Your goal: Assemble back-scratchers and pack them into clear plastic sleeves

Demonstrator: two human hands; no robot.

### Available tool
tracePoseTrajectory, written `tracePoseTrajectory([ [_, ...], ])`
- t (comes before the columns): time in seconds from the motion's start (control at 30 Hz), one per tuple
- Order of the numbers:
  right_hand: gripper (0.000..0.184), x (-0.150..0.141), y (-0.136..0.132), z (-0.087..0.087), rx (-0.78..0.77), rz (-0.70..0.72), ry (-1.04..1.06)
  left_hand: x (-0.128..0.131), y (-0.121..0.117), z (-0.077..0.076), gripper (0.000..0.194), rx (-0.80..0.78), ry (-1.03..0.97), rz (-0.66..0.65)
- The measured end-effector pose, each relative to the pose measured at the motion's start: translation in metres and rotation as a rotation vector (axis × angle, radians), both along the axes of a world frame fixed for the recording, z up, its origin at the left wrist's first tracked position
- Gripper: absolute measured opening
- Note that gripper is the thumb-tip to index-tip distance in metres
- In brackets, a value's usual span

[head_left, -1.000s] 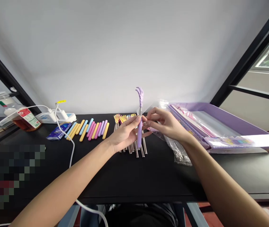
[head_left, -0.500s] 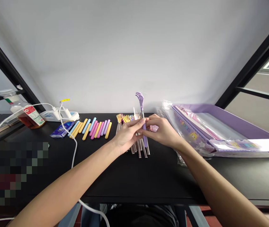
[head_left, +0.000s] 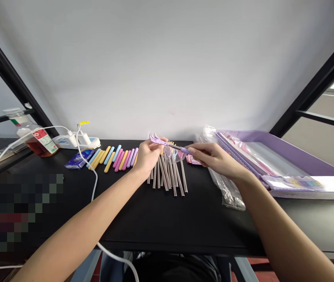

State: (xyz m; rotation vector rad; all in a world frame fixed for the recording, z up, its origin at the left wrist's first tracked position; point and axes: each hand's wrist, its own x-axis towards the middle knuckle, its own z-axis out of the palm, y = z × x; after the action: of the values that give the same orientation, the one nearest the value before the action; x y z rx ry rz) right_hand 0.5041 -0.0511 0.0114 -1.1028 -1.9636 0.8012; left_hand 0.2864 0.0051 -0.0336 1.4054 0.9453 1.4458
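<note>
A purple back scratcher (head_left: pixel 158 141) with a hand-shaped claw, a metal rod and a purple handle is held nearly level above the table. My right hand (head_left: pixel 218 157) grips its handle between thumb and fingers. At the claw end, my left hand (head_left: pixel 147 156) is closed around the neck, its fingertips partly hidden behind the claw. Below lie several metal rods (head_left: pixel 167 174) with coloured claw heads, spread in a bunch. A row of yellow, blue, pink and purple handles (head_left: pixel 120 158) rests to the left. Beside my right hand is a small pink card (head_left: pixel 192 159).
An open purple box (head_left: pixel 281 147) stands at the right, with clear plastic wrapping (head_left: pixel 228 192) beside it. Left are a blue packet (head_left: pixel 78 158), a power strip (head_left: pixel 64 141), a bottle (head_left: pixel 37 139) and a white cable (head_left: pixel 95 188) running across the table.
The back scratcher has tipped from upright to nearly level, its claw now pointing left. My right hand has shifted right onto the handle's end, and my left hand has moved left to the claw.
</note>
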Motion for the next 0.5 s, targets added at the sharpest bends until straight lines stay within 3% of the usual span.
tracePoseTrajectory([
  [0.27,0.047,0.02,-0.003,0.014,0.015,-0.09,-0.153,0.0,-0.007,0.009,0.017,-0.13,-0.171,-0.06],
  [0.5,0.047,0.039,0.004,0.006,-0.037,-0.179,-0.249,0.002,-0.013,0.015,0.032,-0.086,-0.155,-0.087],
])
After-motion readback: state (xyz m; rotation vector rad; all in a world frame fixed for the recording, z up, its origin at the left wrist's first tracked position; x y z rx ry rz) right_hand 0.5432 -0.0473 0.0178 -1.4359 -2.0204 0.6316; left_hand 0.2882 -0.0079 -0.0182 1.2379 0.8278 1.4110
